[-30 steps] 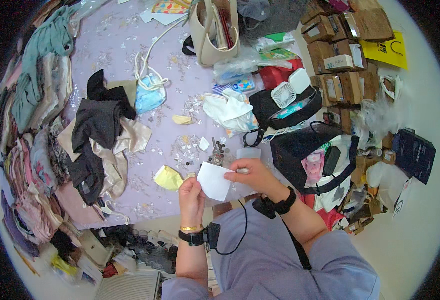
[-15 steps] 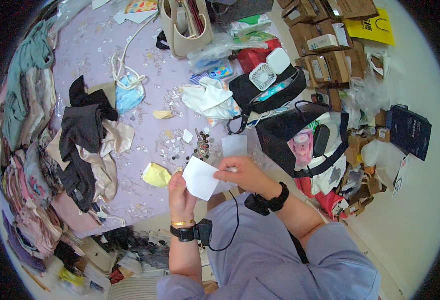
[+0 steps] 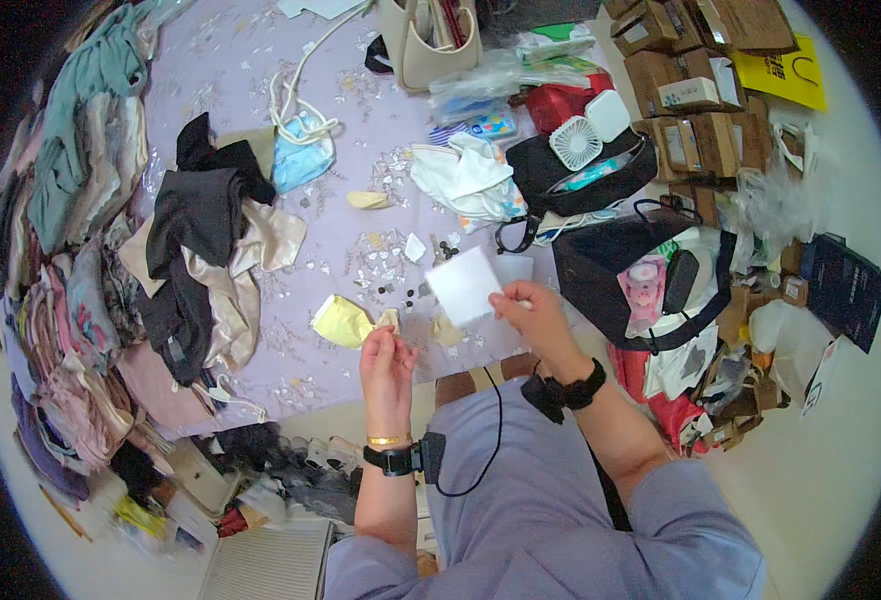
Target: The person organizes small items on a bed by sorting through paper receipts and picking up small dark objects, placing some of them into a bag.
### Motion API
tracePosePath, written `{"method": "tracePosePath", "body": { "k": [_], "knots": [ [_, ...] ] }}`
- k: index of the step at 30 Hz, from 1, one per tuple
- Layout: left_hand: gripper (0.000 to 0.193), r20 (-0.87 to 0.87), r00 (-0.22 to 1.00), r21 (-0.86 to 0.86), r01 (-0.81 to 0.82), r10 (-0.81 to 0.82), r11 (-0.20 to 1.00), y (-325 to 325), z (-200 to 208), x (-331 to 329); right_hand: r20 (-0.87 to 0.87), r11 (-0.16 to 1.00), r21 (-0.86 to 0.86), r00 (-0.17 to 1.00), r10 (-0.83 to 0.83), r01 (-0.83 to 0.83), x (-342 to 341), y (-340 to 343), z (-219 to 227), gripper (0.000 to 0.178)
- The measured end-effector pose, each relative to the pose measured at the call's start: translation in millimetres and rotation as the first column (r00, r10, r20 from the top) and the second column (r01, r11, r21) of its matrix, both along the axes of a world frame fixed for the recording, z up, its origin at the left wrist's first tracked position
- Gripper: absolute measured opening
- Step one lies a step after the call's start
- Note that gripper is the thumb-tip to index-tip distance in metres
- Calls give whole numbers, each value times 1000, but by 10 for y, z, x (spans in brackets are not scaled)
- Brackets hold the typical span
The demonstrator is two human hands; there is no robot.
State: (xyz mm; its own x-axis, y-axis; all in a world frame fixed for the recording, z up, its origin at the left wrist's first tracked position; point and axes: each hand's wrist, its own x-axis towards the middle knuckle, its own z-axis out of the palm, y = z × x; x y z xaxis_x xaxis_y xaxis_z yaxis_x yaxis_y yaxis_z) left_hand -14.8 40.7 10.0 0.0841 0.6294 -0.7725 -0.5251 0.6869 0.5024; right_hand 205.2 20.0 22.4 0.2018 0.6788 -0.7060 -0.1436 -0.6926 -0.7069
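Note:
In my right hand [image 3: 535,318] a white square sheet of paper [image 3: 462,287] is pinched by its right corner, held above the table's front edge. My left hand [image 3: 388,368] is raised to the left of it, apart from the paper. Its fingers are drawn together; whether anything is between them I cannot make out. Just beyond its fingertips shows a small beige piece [image 3: 388,319]. A crumpled yellow piece [image 3: 341,321] lies to its left. Small dark round bits [image 3: 410,293] and a white scrap [image 3: 414,247] are scattered beyond, with part of the pile hidden by the paper.
Dark and cream clothes [image 3: 200,240] lie at left on the lilac tablecloth [image 3: 360,110]. White cloth [image 3: 465,180], a black pouch [image 3: 585,175] with a white fan [image 3: 575,143], and an open black bag [image 3: 600,270] occupy the right. Cardboard boxes [image 3: 700,90] are stacked beyond.
My left hand has let go of the white paper, which my right hand now holds alone, farther from me and to the right. The whole view has shifted slightly.

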Motion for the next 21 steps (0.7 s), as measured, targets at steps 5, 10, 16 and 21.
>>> {"method": "tracePosePath", "body": {
  "k": [5,10,16,21],
  "knots": [
    [11,-6,1000,-33,-29,29,999,-131,-15,-140,75,998,-12,996,-57,58,74,305,-317,19],
    [11,-54,998,-55,-46,43,997,-258,-32,-271,49,996,88,998,30,-34,-50,895,-551,18],
    [11,-99,994,-87,-61,52,994,-307,23,-350,134,985,145,988,71,-90,-262,1737,-1098,14],
    [10,-80,995,-72,-73,67,995,-355,-56,-452,230,966,216,969,89,-140,-8,2299,-1431,16]
  ]
}}
